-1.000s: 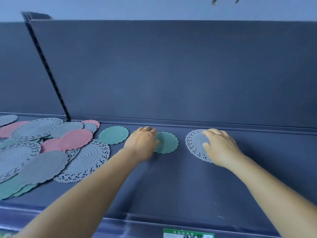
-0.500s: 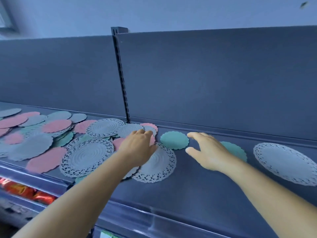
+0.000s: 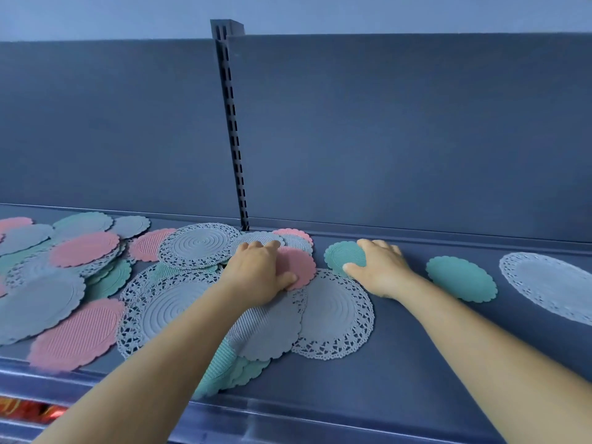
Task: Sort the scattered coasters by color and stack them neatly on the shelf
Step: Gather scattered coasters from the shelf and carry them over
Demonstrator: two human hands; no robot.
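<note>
The right hand has moved left onto a small green coaster, fingers flat on it. The left hand presses a pink scalloped coaster under its thumb, fingers spread.

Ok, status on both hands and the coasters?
Left hand pressing pink coaster. Right hand flat on teal coaster. Mixed pile unsorted.
</note>
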